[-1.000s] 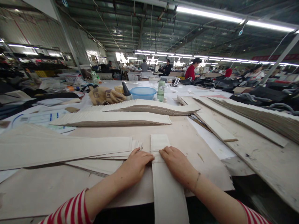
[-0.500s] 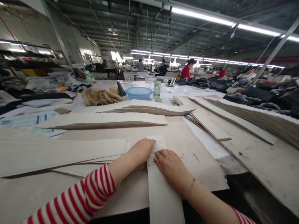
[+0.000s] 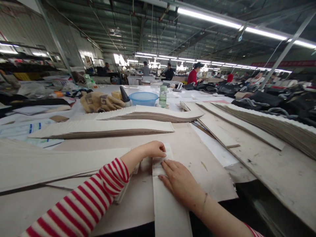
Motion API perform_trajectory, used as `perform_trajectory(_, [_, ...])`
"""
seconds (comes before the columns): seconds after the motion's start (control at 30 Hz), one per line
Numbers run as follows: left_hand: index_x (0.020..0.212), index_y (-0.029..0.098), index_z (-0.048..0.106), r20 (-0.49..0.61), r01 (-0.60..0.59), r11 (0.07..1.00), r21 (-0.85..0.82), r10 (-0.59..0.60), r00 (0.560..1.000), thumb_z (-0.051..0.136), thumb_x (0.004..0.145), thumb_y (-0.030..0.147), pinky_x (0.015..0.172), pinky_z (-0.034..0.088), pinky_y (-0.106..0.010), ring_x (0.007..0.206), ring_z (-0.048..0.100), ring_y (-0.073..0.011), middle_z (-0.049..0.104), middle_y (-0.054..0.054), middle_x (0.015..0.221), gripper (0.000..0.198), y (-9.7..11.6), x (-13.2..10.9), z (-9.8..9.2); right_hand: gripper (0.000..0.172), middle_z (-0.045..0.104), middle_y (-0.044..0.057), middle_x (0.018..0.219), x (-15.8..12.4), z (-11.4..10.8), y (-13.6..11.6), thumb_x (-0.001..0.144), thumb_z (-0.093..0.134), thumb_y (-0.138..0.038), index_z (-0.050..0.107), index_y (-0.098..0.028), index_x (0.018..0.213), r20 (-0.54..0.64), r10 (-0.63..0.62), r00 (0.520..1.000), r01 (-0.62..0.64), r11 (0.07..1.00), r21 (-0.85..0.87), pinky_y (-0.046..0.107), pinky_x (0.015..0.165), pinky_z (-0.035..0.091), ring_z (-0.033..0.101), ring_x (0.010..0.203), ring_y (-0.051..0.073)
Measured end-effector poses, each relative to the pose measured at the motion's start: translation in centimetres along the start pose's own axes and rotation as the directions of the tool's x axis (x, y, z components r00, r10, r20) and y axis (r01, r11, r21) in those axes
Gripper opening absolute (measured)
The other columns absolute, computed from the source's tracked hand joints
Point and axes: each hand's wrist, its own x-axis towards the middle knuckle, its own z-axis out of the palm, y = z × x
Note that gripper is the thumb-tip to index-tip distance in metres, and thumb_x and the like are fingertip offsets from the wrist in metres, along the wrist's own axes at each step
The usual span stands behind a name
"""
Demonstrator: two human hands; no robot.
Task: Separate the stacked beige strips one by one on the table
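Observation:
A long cream strip [image 3: 168, 210], perhaps fabric or card, runs from the near edge away from me, with several overlapping edges across its far part. My right hand [image 3: 181, 184] lies over it, fingers stretched out and pressing down near those edges. Just beyond, my left hand [image 3: 155, 149] is closed at the strip's far end, thumb and forefinger together; whatever they pinch is hidden. Under and beside my left forearm are more cream strips [image 3: 61, 164], fanned in an overlapping pile.
Two layered stacks, a nearer stack [image 3: 106, 126] and a farther stack [image 3: 153, 112], lie across the table. Behind them are a blue basin [image 3: 143, 98], a green bottle [image 3: 163, 96] and a patterned brown glove [image 3: 100, 102]. More strips lie on a board [image 3: 278, 174] at right. People work farther back.
My left fingers have curled into a pinch at the far end of the strip. My right hand has slid slightly, its fingers spreading flatter. The view has shifted a little.

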Motion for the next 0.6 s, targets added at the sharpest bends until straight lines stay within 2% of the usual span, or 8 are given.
perform_trajectory(0.17, [0.095, 0.015, 0.061, 0.001, -0.004, 1.000, -0.020, 0.005, 1.000, 0.054, 0.062, 0.012, 0.065, 0.044, -0.018, 0.077, 0.060, -0.0134, 0.067, -0.001, 0.089, 0.034, 0.9, 0.7, 0.2, 0.030, 0.058, 0.012, 0.105, -0.1, 0.2, -0.1, 0.086, 0.045, -0.029, 0.052, -0.013, 0.109, -0.029, 0.011, 1.000, -0.010, 1.000, 0.008, 0.038, 0.087, 0.042, 0.052, 0.101, 0.022])
perform_trajectory(0.33, [0.091, 0.016, 0.064, 0.012, -0.044, 0.999, -0.001, 0.044, 0.999, 0.052, 0.057, 0.006, 0.064, 0.045, -0.018, 0.075, 0.060, -0.0141, 0.068, 0.000, 0.085, 0.037, 1.6, 1.2, 0.7, 0.030, 0.058, 0.012, 0.105, 0.0, 0.1, -0.1, 0.086, 0.044, -0.028, 0.053, -0.012, 0.109, -0.008, 0.013, 1.000, -0.013, 1.000, 0.008, 0.038, 0.088, 0.042, 0.052, 0.101, 0.022])
perform_trajectory(0.6, [0.093, 0.018, 0.064, -0.095, -0.124, 0.987, 0.103, 0.134, 0.986, 0.049, 0.061, 0.006, 0.077, 0.044, -0.024, 0.089, 0.057, -0.0177, 0.064, -0.004, 0.095, 0.037, 1.4, 0.5, 1.9, 0.026, 0.059, 0.010, 0.097, -0.1, 0.1, -0.1, 0.084, 0.047, -0.027, 0.053, -0.014, 0.105, -0.030, 0.037, 0.999, -0.034, 0.997, 0.067, 0.038, 0.084, 0.043, 0.053, 0.095, 0.022])
